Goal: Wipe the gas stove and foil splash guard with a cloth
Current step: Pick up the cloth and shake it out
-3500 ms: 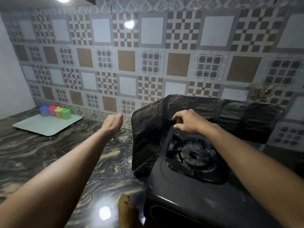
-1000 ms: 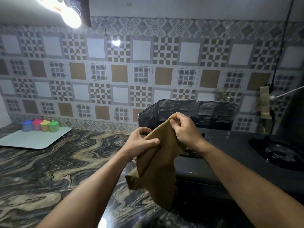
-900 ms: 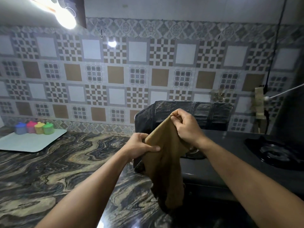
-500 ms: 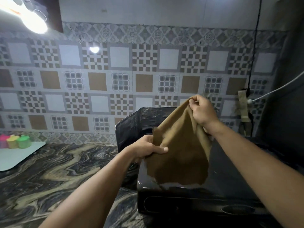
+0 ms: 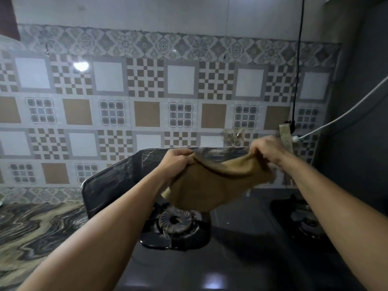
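A brown cloth (image 5: 212,183) hangs stretched between my two hands above the black gas stove (image 5: 237,238). My left hand (image 5: 175,161) grips its left corner and my right hand (image 5: 267,152) grips its right corner. The cloth sags over the left burner (image 5: 175,220) without touching it. A second burner (image 5: 304,219) lies at the right, partly hidden by my right arm. The dark foil splash guard (image 5: 117,177) stands along the stove's left side and back edge, just behind my hands.
The marbled countertop (image 5: 33,225) stretches to the left of the stove. Patterned wall tiles (image 5: 147,110) rise behind. A black cable (image 5: 297,66) and a white cable (image 5: 344,113) hang at the right near a wall socket, beside a dark wall.
My hands have pulled apart sideways and spread the cloth out wide over the stove. My left hand has risen to the height of the right. The view has shifted right, over the stove.
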Demonstrator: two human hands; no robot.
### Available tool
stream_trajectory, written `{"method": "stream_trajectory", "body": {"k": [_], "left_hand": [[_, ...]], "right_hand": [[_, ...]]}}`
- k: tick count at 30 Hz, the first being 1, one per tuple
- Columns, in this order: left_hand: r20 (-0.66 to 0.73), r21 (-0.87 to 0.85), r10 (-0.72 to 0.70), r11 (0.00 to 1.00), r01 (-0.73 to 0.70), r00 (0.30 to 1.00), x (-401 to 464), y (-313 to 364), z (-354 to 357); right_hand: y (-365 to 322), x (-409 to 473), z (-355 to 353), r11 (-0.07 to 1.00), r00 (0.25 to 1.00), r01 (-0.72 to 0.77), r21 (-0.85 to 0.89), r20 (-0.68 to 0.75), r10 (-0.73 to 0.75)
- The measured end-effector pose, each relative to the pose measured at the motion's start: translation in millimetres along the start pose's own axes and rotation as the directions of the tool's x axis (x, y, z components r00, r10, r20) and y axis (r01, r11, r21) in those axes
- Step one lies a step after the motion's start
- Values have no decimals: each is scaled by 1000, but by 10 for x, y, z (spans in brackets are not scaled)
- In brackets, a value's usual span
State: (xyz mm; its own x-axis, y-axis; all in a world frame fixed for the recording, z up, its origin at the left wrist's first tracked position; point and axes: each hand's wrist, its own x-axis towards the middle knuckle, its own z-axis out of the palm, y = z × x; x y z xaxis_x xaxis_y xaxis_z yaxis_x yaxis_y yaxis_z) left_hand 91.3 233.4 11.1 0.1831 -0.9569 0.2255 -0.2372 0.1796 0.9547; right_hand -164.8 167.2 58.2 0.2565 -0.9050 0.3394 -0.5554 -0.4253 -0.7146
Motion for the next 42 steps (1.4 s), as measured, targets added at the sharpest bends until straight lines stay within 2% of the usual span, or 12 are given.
{"method": "stream_trajectory", "body": {"k": [2,5,8,10,13,18,23,27,32,37,39,42], "left_hand": [[66,146,47,988,-56,997,135,188,97],[208,407,66,901,-148,976,329,421,334],[310,544,98,798,-261,946,454,511,545],[328,570,118,766,-296,937,523,518,608],[309,657,62,707,-260,949,676,476,577],[264,836,-47,509,-205,963,973,274,534],[175,788,24,596,-155,984,1276,109,658],[182,751,110,626,-210,977,1533,95,743],[147,567,182,790,-233,972,1857,22,924],[222,488,256,806,-334,941,2142,-175,1141],[265,559,253,746,-362,931,2270,-300,1207],[328,807,253,426,-409,910,2437,-460,1291]], "right_hand": [[164,97,24,989,996,48,-143,79,-37],[312,216,192,995,972,97,40,213,-103],[413,275,423,952,887,82,294,414,-204],[510,319,501,961,858,113,254,463,-223],[640,426,473,973,866,133,190,456,-207],[702,714,296,958,944,148,244,254,-210],[817,1024,135,957,956,259,133,107,-274],[1043,1317,18,918,918,396,-1,44,-395],[1365,1671,-65,894,905,418,-160,-19,-426],[1584,1962,17,770,881,459,-443,118,-457],[1655,2075,76,713,879,466,-524,182,-441],[1734,2203,185,618,864,484,-619,226,-450]]}}
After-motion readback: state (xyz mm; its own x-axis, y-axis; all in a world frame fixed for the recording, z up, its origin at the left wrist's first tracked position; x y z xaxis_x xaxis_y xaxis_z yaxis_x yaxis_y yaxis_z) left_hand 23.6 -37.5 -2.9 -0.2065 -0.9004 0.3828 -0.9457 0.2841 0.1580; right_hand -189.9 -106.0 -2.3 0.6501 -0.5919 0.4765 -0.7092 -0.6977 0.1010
